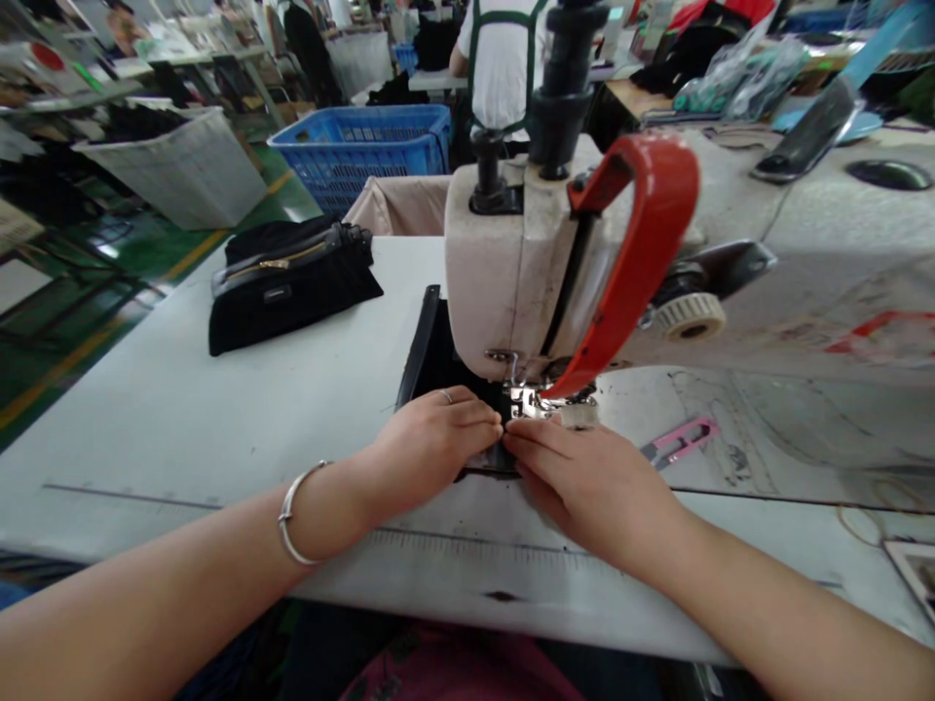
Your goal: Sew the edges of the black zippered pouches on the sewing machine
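Observation:
A black fabric piece (420,360) with a dark strip along its left edge lies under the head of a white sewing machine (486,282). My left hand (438,438), with a ring and a bangle, presses on the fabric, fingers together, just left of the metal presser foot (526,401). Close to the foot's front, my right hand (584,477) has its fingers closed on the same fabric's near edge. The fingertips of both hands almost meet. The needle point cannot be made out.
Black zippered pouches (292,277) lie stacked at the table's far left. Pink thread snips (683,443) rest right of my right hand. A red curved guard (643,253) juts from the machine. Behind stand a blue crate (365,146) and a person in white (504,68).

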A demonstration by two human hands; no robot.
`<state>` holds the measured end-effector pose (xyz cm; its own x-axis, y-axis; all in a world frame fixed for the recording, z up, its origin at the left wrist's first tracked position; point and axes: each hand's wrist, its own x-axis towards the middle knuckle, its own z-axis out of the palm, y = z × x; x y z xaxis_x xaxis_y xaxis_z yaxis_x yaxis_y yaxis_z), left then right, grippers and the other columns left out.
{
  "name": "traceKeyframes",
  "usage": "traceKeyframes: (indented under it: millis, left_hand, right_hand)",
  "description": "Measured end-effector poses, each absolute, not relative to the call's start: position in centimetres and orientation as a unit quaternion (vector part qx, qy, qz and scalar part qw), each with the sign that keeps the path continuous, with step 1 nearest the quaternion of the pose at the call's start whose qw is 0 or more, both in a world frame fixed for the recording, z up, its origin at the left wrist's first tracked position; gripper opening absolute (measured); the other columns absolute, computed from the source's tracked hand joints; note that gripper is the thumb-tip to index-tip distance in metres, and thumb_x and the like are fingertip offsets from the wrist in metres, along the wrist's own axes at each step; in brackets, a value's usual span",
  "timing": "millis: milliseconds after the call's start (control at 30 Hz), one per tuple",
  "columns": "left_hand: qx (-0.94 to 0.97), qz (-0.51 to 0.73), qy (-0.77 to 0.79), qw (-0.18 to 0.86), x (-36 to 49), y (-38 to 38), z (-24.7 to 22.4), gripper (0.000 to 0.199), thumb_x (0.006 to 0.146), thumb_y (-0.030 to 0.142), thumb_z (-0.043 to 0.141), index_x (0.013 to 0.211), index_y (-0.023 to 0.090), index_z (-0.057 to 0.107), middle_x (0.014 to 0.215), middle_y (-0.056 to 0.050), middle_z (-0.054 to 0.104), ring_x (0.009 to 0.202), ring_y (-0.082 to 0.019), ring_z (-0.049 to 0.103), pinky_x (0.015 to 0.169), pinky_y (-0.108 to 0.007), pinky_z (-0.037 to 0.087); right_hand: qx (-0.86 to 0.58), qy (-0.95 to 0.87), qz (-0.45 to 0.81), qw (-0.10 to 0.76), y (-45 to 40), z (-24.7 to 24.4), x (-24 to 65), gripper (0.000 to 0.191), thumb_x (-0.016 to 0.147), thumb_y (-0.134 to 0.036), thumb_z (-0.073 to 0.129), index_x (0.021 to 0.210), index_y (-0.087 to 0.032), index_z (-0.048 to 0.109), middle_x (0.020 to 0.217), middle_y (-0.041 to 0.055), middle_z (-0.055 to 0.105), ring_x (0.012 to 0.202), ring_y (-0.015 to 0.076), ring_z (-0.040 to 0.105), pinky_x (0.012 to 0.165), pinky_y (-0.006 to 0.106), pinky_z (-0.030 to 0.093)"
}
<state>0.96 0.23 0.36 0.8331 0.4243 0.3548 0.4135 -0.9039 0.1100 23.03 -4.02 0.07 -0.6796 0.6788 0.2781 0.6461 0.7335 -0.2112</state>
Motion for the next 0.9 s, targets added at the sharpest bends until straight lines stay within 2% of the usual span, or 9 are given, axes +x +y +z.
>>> traceKeyframes:
  millis: [233, 400, 533, 667, 900]
  left_hand:
    - [0.937, 0.245, 0.249, -0.005, 1.3, 2.1, -0.2, 0.022, 0.095, 0.011, 0.048, 0.093, 0.017, 0.069, 0.096, -0.002, 0.073, 0.092, -0.014, 0.067, 0.092, -0.026, 0.053]
    - [0.924, 0.266, 0.273, -0.013, 1.6, 2.9, -0.5, 0.015, 0.092, 0.012, 0.055, 0.088, 0.018, 0.069, 0.093, -0.001, 0.074, 0.095, -0.015, 0.068, 0.093, -0.026, 0.052]
    - [0.921, 0.274, 0.276, -0.022, 1.7, 2.9, -0.5, 0.018, 0.092, 0.012, 0.055, 0.086, 0.019, 0.070, 0.091, -0.001, 0.074, 0.092, -0.016, 0.068, 0.089, -0.027, 0.054]
    - [0.920, 0.264, 0.289, -0.029, 1.7, 2.7, -0.5, 0.024, 0.093, 0.011, 0.050, 0.090, 0.020, 0.072, 0.094, -0.001, 0.074, 0.095, -0.016, 0.068, 0.089, -0.029, 0.055]
    - [0.918, 0.244, 0.310, -0.041, 1.5, 2.9, -1.0, 0.024, 0.090, 0.011, 0.052, 0.091, 0.021, 0.073, 0.092, -0.001, 0.075, 0.087, -0.018, 0.069, 0.081, -0.031, 0.057]
  right_hand:
    - [-0.388, -0.903, 0.046, 0.180, -3.7, -0.6, 22.9, 0.025, 0.090, -0.015, 0.050, 0.111, -0.013, 0.065, 0.121, 0.0097, 0.063, 0.106, 0.0278, 0.059, 0.090, 0.045, 0.053]
    - [-0.394, -0.898, 0.052, 0.190, -3.8, -0.8, 22.8, 0.028, 0.091, -0.015, 0.050, 0.115, -0.013, 0.064, 0.121, 0.0096, 0.063, 0.108, 0.0280, 0.059, 0.093, 0.047, 0.052]
    - [-0.390, -0.898, 0.054, 0.195, -3.7, -0.8, 22.8, 0.026, 0.091, -0.015, 0.050, 0.112, -0.012, 0.066, 0.118, 0.0102, 0.064, 0.105, 0.0276, 0.060, 0.091, 0.047, 0.052]
    - [-0.391, -0.897, 0.061, 0.198, -3.5, -0.8, 22.6, 0.027, 0.091, -0.014, 0.050, 0.113, -0.012, 0.066, 0.116, 0.0109, 0.065, 0.106, 0.0279, 0.060, 0.092, 0.048, 0.051]
    - [-0.392, -0.897, 0.059, 0.197, -3.4, -0.6, 22.5, 0.026, 0.092, -0.014, 0.050, 0.112, -0.013, 0.067, 0.113, 0.0123, 0.066, 0.106, 0.0273, 0.060, 0.089, 0.047, 0.052]
